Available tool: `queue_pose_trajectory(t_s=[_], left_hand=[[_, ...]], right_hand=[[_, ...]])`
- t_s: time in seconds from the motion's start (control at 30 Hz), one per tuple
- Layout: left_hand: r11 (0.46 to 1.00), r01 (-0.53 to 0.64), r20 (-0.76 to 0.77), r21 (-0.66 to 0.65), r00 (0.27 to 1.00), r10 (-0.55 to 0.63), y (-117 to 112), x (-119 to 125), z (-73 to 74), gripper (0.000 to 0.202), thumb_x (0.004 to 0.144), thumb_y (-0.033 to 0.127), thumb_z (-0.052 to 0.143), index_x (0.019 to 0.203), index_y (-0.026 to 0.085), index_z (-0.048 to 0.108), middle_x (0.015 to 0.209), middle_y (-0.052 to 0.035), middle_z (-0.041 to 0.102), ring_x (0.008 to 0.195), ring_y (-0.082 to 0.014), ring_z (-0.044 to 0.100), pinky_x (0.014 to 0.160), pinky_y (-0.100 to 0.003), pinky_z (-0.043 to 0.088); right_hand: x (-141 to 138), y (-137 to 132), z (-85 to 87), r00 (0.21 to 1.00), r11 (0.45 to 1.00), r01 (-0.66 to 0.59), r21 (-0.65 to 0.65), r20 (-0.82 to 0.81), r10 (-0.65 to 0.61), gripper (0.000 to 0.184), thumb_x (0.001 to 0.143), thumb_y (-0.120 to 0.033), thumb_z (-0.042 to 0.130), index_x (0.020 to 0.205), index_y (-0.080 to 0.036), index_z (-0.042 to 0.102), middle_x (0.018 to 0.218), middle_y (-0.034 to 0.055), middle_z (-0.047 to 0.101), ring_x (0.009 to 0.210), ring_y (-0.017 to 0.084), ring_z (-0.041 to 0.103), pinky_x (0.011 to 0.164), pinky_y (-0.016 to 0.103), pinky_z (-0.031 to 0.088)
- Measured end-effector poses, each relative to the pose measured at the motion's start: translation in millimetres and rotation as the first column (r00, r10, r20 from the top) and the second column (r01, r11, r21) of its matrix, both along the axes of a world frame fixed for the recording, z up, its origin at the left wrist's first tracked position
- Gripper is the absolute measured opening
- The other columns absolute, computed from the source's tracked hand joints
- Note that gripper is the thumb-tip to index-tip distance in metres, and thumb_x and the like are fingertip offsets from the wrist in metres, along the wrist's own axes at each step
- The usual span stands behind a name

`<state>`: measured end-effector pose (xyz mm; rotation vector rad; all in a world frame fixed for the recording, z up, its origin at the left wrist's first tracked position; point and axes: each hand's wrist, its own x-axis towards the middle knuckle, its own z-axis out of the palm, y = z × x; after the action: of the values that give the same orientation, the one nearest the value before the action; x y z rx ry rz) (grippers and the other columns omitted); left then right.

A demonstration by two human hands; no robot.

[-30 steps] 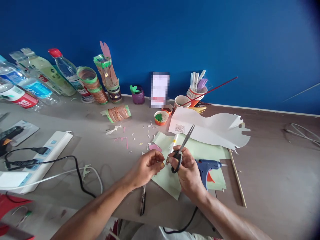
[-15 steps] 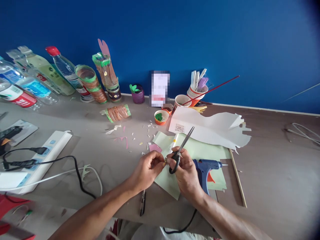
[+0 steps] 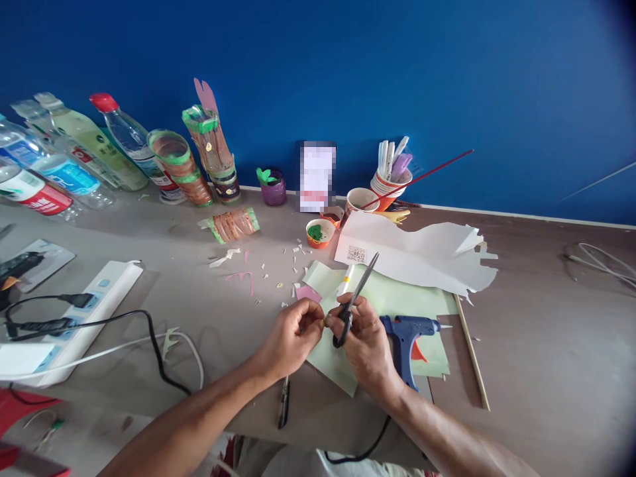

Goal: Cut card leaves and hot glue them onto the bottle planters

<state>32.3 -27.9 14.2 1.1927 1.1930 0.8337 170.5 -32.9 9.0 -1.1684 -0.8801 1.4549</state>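
My right hand is closed around black-handled scissors, their blades together and pointing up and away. Its thumb meets the fingertips of my left hand, which is pinched on something too small to make out. Both hands are over a pale green sheet of paper. A blue glue gun lies just right of my right hand. Beyond the hands, a white marker with a yellow band rests on the green sheet. A craft knife lies below my left hand.
Paper scraps are scattered beyond my left hand. A torn white sheet overlaps the green one. Paint cups, a phone and brown-and-green bottle crafts stand or lie at the back. Left are bottles and a power strip with cords.
My right hand and the scissors have shifted slightly left, and the blades have tilted a little more to the left. My left hand keeps its pinch in nearly the same place.
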Motion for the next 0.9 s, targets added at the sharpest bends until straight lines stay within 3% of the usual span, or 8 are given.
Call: queue_pose_trajectory(t_s=[0.13, 0.27, 0.43, 0.53, 0.7, 0.9], left_hand=[[0.989, 0.002, 0.098, -0.146, 0.995, 0.012, 4.5, -3.9, -0.9, 0.014, 0.075, 0.029, 0.059, 0.072, 0.018, 0.05, 0.058, 0.006, 0.045, 0.052, -0.0088, 0.042, 0.05, -0.022, 0.032], [0.977, -0.034, 0.182, -0.211, 0.981, 0.073, 6.9, -8.5, -4.2, 0.009, 0.074, 0.024, 0.057, 0.071, 0.018, 0.05, 0.054, 0.0074, 0.044, 0.049, -0.0076, 0.041, 0.05, -0.022, 0.031], [0.965, -0.075, 0.318, -0.252, 0.935, 0.155, 9.9, -12.4, -1.3, 0.009, 0.07, 0.021, 0.059, 0.07, 0.019, 0.05, 0.053, 0.0095, 0.042, 0.045, -0.0054, 0.037, 0.051, -0.023, 0.032], [0.96, -0.064, 0.368, -0.272, 0.915, 0.165, 12.1, -14.0, 1.0, 0.013, 0.069, 0.023, 0.062, 0.071, 0.018, 0.051, 0.05, 0.0099, 0.043, 0.044, -0.0052, 0.036, 0.051, -0.023, 0.033], [0.96, -0.047, 0.381, -0.276, 0.912, 0.154, 13.4, -15.3, 2.7, 0.016, 0.068, 0.025, 0.065, 0.069, 0.018, 0.051, 0.048, 0.0094, 0.044, 0.045, -0.0057, 0.038, 0.051, -0.023, 0.035], [0.957, -0.048, 0.376, -0.287, 0.913, 0.159, 13.1, -13.7, 6.3, 0.013, 0.066, 0.021, 0.062, 0.066, 0.018, 0.05, 0.046, 0.0101, 0.04, 0.044, -0.0051, 0.034, 0.052, -0.023, 0.037]], right_hand=[[5.0, -1.3, 3.0, 0.999, 0.999, -0.048, 0.011, 0.023, 0.048, 0.031, 0.074, -0.032, 0.069, 0.097, -0.022, 0.051, 0.067, -0.0055, 0.056, 0.057, 0.01, 0.047, 0.054, 0.021, 0.041], [10.5, -4.8, 9.5, 0.974, 0.983, -0.185, -0.006, 0.131, 0.184, 0.031, 0.076, -0.034, 0.066, 0.1, -0.021, 0.051, 0.07, -0.0041, 0.055, 0.06, 0.011, 0.046, 0.054, 0.022, 0.04], [12.0, -10.5, 12.7, 0.907, 0.932, -0.362, -0.017, 0.224, 0.356, 0.023, 0.078, -0.03, 0.061, 0.096, -0.019, 0.051, 0.069, -0.0046, 0.05, 0.059, 0.01, 0.043, 0.055, 0.022, 0.036], [13.2, -13.5, 10.5, 0.832, 0.901, -0.432, -0.04, 0.367, 0.415, 0.022, 0.078, -0.022, 0.059, 0.098, -0.018, 0.052, 0.066, -0.0062, 0.047, 0.056, 0.009, 0.039, 0.052, 0.022, 0.031], [15.5, -15.1, 6.4, 0.704, 0.87, -0.492, -0.029, 0.575, 0.417, 0.019, 0.079, -0.019, 0.055, 0.098, -0.017, 0.055, 0.061, -0.0076, 0.044, 0.054, 0.009, 0.036, 0.051, 0.023, 0.028], [13.9, -15.4, 9.7, 0.655, 0.857, -0.515, -0.006, 0.642, 0.398, 0.017, 0.08, -0.022, 0.053, 0.096, -0.017, 0.056, 0.061, -0.0068, 0.046, 0.053, 0.01, 0.039, 0.051, 0.023, 0.03]])
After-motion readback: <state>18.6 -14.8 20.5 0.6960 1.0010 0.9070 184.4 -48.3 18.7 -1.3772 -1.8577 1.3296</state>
